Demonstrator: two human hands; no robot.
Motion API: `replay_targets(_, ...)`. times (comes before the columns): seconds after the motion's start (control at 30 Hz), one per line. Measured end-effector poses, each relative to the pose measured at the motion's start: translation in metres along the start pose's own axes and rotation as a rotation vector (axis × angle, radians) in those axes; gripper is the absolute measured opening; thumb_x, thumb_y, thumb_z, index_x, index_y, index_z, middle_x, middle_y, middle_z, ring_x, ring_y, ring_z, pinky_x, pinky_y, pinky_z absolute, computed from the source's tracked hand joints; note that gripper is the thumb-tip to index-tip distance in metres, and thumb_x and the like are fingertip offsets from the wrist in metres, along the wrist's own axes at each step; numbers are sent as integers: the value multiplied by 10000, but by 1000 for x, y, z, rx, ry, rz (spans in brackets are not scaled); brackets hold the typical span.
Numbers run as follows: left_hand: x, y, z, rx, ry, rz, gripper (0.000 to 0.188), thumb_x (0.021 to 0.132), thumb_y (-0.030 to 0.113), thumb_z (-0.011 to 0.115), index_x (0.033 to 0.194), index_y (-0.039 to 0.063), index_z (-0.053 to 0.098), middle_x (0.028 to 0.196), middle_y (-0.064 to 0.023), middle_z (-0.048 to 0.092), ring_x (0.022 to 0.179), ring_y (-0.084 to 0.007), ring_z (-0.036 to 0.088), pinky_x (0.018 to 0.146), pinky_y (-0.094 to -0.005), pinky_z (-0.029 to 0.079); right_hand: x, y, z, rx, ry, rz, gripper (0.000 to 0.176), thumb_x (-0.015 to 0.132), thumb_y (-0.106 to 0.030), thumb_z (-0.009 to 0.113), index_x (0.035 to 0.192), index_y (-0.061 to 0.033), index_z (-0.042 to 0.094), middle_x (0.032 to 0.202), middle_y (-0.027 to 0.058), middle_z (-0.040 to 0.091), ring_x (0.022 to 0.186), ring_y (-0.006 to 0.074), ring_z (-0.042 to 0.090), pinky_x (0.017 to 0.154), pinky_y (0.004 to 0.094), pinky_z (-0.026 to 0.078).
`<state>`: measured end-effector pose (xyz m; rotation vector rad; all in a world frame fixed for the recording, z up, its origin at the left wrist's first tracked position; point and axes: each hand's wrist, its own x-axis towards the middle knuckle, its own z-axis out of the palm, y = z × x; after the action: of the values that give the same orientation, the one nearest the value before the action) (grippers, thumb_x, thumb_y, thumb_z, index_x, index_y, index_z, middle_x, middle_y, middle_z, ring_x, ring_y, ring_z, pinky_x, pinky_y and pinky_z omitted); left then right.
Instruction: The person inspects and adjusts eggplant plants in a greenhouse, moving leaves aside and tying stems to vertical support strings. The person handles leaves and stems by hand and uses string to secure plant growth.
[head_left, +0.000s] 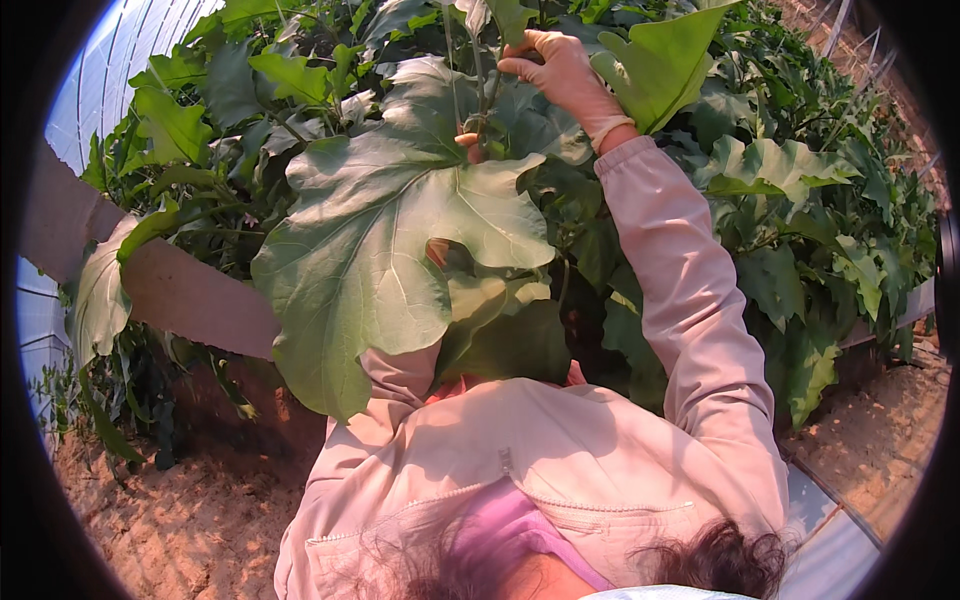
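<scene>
My right hand (559, 79), in a thin pale glove, pinches the upper stem of an eggplant plant (493, 86) between thumb and fingers. A broad eggplant leaf (397, 202) spreads in front of me and covers most of my left forearm and hand. Only some fingertips of my left hand (469, 142) show, beside the stem just above that leaf; their grip is hidden. A thin support string (452, 67) runs upward next to the stem. Another large leaf (660, 67) stands upright by my right wrist.
Dense eggplant foliage (780, 165) fills the row ahead and to both sides. A flat grey-brown strip (195, 300) crosses at left among the leaves. Bare soil (187, 517) lies at lower left, and more at right beside a pale panel (832, 555). Plastic greenhouse sheeting (97, 90) curves at upper left.
</scene>
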<state>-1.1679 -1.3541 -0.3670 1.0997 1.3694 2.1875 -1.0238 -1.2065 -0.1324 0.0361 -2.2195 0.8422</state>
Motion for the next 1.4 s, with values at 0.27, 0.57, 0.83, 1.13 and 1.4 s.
replay_targets(0.27, -16, 49, 23, 36, 8, 40, 373, 949, 133, 622, 1272, -40, 551, 1149, -124, 625, 974, -161, 629, 875, -297, 532, -11, -1, -2, -561, 47, -428, 192, 854, -157, 688, 1021, -65, 709, 967, 115, 683, 832, 297, 677, 737, 362, 553)
replay_targets(0.57, -28, 54, 15, 22, 22, -15, 371, 952, 136, 615, 1272, -40, 554, 1152, -123, 622, 981, -161, 621, 871, -292, 525, -2, -5, 22, -934, 220, -564, 103, 775, -190, 623, 731, -104, 586, 740, 51, 592, 626, 244, 636, 553, 380, 508)
replay_targets(0.83, -35, 66, 17, -53, 63, -85, 368, 954, 138, 610, 1272, -40, 557, 1154, -123, 620, 987, -161, 615, 868, -288, 518, -7, -27, 28, -727, 448, -485, 110, 714, -162, 667, 701, -126, 564, 685, 47, 579, 603, 236, 624, 535, 378, 488)
replay_targets(1.13, -5, 70, 15, 29, 4, 97, 340, 950, 146, 632, 1240, -26, 587, 1078, -80, 649, 971, -138, 606, 877, -268, 492, 0, -55, -29, 912, 506, 59, 150, 937, -111, 595, 1030, -12, 659, 921, 104, 688, 663, 80, 598, 554, 217, 458)
replay_targets(1.4, -17, 74, -7, -53, 95, -105, 360, 963, 186, 595, 1268, 0, 556, 1136, -73, 647, 1009, -173, 633, 904, -302, 513, -171, -71, 50, 912, -143, 469, 207, 949, -29, 478, 1013, -14, 675, 802, 45, 677, 684, 69, 603, 590, 201, 459)
